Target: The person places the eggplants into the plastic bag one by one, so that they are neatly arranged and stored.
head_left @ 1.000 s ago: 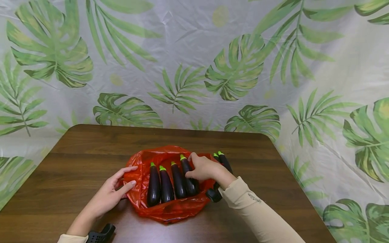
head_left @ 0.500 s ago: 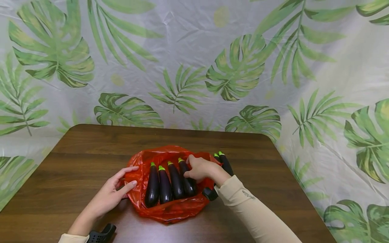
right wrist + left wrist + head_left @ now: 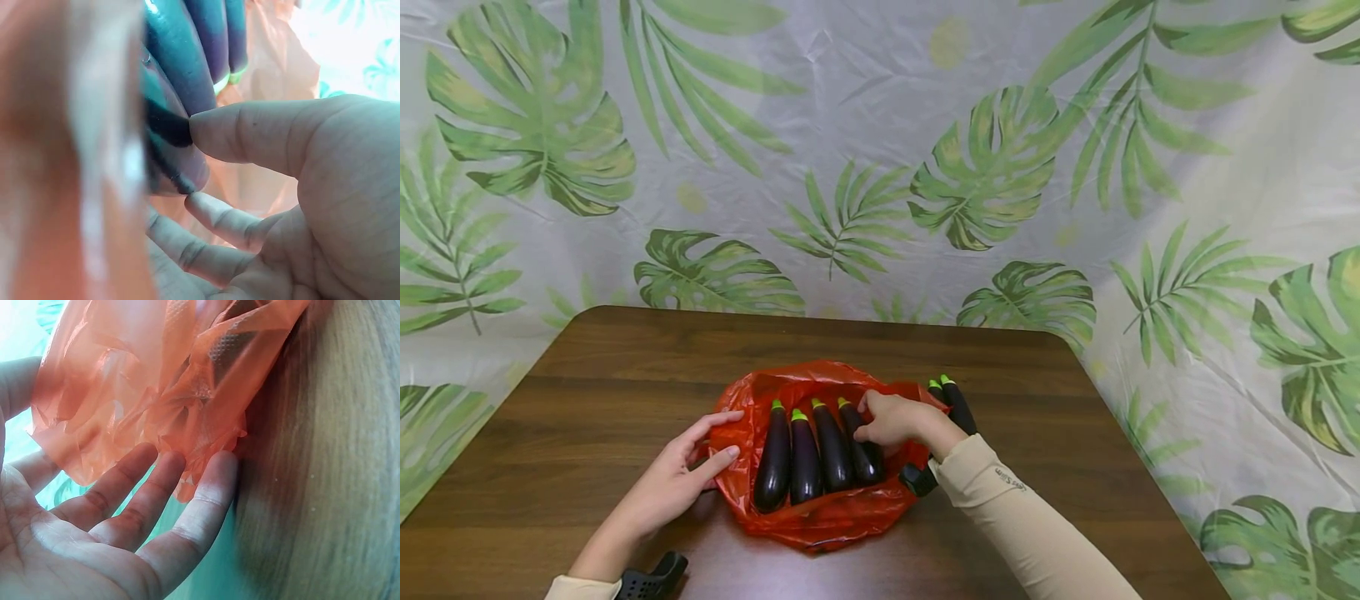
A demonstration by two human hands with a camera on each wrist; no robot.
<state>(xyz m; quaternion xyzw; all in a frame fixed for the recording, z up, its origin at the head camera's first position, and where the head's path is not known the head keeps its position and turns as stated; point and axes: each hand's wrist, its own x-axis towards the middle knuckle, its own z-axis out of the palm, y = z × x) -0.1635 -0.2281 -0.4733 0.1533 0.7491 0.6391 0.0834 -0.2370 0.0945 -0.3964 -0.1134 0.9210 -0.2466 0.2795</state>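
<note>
- We see four eggplants [image 3: 833,454] side by side inside the red bag [image 3: 820,533], stems pointing away from us, perhaps lined up so they fit snugly
- Our right hand [image 3: 898,417] pinches the rightmost eggplant [image 3: 867,460] between thumb and fingers near its stem end, likely because it is slimmer there
- Our left hand [image 3: 673,483] loosely holds the bag's left side, the film passing between its digits, seemingly to spread the mouth
- Two more eggplants [image 3: 959,408] lie right of the bag on the table [image 3: 647,358], partly hidden by our arm
</note>
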